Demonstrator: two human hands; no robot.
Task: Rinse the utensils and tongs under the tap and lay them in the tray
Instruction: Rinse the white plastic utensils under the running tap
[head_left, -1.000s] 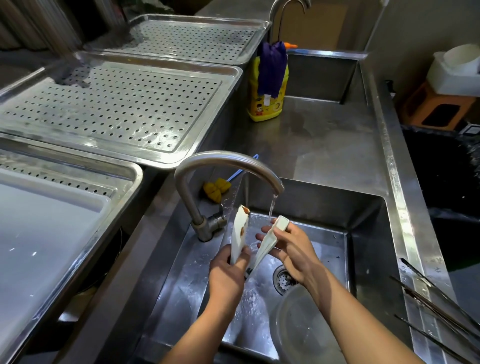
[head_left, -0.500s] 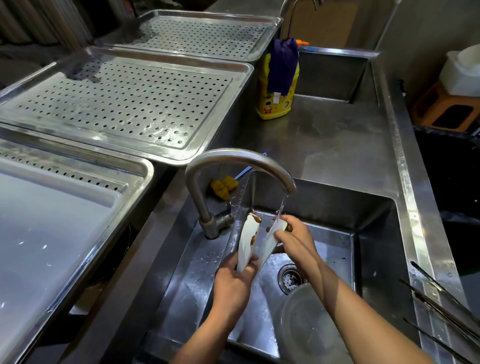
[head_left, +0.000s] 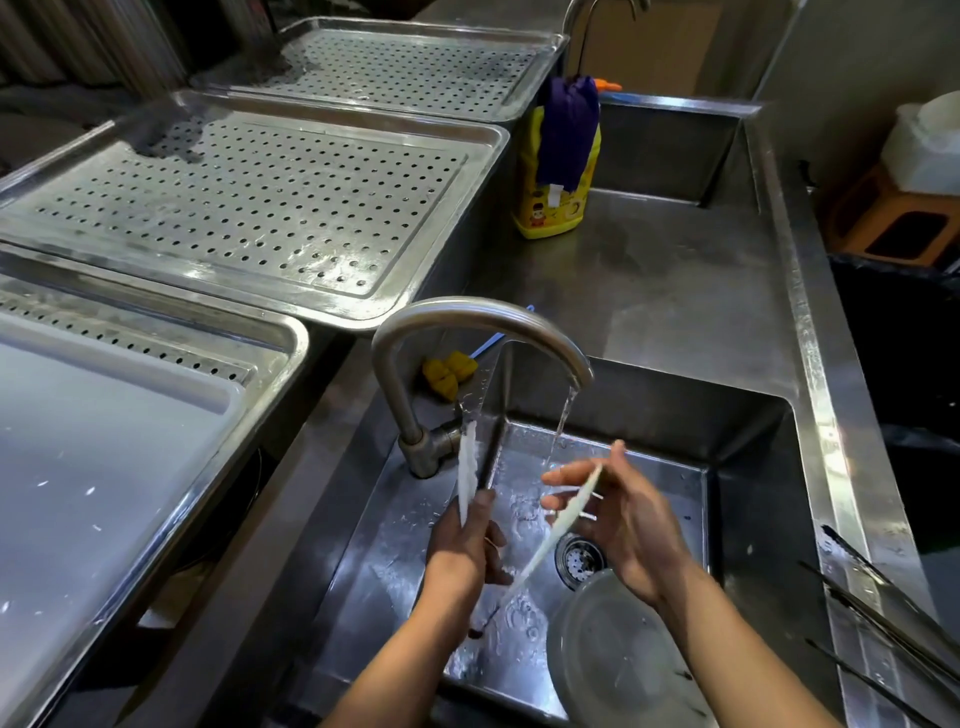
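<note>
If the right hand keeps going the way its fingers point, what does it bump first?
Probably the white tongs arm right against the right hand fingers, then the falling water stream. Depth is hard to judge here.

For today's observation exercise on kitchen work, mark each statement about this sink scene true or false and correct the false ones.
1. Water is running from the tap. True.
2. The left hand holds the white tongs over the sink. True.
3. The tongs are squeezed shut. False: their two arms are spread apart, one by each hand.
4. The right hand is clenched in a fist. False: its fingers are spread, beside one arm of the tongs.
5. A yellow bottle stands on the counter behind the sink. True.
6. The holed tray is full of utensils. False: nothing lies in it.
</note>
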